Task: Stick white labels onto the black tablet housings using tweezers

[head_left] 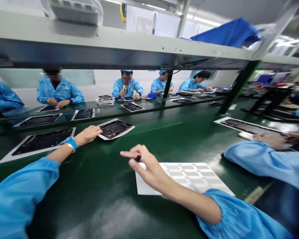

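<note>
touching one black panel point(116, 127) with left fingers point(95, 130), cannot tell if gripping; pinching one small black piece point(138, 158) in right fingers point(134, 154). cannot see inside one blue bin point(221, 35).

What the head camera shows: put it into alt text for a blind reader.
A person's left hand is at the edge of a black electronic device housing on a green workbench; the right hand, with a small black piece at its fingers, is near a white sheet with grey patches. Workers in blue sit opposite.
</note>
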Tool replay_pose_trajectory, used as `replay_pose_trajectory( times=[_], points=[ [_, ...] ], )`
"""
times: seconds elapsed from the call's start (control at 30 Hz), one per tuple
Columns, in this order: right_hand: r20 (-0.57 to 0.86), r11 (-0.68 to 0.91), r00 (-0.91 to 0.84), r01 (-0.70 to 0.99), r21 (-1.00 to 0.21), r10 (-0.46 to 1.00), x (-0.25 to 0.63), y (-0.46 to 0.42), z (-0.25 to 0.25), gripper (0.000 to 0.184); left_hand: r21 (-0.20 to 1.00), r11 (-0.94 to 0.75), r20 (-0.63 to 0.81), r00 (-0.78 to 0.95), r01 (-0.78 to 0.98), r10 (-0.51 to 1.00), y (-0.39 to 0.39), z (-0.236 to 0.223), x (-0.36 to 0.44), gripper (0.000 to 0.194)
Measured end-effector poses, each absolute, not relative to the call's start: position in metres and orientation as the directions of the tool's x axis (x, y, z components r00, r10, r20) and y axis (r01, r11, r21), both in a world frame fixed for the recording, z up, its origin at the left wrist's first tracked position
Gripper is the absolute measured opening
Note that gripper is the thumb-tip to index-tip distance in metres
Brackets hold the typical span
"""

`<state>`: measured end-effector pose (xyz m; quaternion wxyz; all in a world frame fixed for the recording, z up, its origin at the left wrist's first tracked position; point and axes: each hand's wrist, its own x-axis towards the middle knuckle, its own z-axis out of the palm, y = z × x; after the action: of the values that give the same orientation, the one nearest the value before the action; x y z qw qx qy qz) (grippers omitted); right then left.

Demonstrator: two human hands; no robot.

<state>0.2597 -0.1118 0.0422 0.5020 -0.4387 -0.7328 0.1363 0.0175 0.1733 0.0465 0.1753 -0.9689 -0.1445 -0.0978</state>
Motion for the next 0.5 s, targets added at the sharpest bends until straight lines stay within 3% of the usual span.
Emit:
replay_pose_trajectory(
  times=[0.17, 0.27, 0.37, 0.5],
  points=[
    [0.586, 0.488, 0.180, 0.394, -0.779, 0.790, 0.285, -0.107, 0.071, 0.051, -0.282, -0.863, 0.226, 0.903, 0.420, 0.366, 0.073, 0.083, -0.010, 0.039],
    [0.537, 0.510, 0.310, 0.170, -0.843, 0.784, 0.305, -0.099, 0.081, 0.053, -0.146, -0.899, 0.196, 0.902, 0.414, 0.384, 0.004, 0.081, -0.020, 0.046],
    [0.423, 0.452, 0.300, -0.030, -0.892, 0.855, 0.318, -0.099, 0.083, 0.049, -0.038, -0.950, 0.198, 0.935, 0.309, 0.295, -0.068, 0.035, -0.035, 0.055],
    [0.366, 0.388, 0.298, -0.015, -0.922, 0.882, 0.330, -0.125, 0.071, 0.043, -0.070, -0.944, 0.411, 0.872, 0.322, 0.267, -0.145, -0.058, -0.053, 0.076]
  ],
)
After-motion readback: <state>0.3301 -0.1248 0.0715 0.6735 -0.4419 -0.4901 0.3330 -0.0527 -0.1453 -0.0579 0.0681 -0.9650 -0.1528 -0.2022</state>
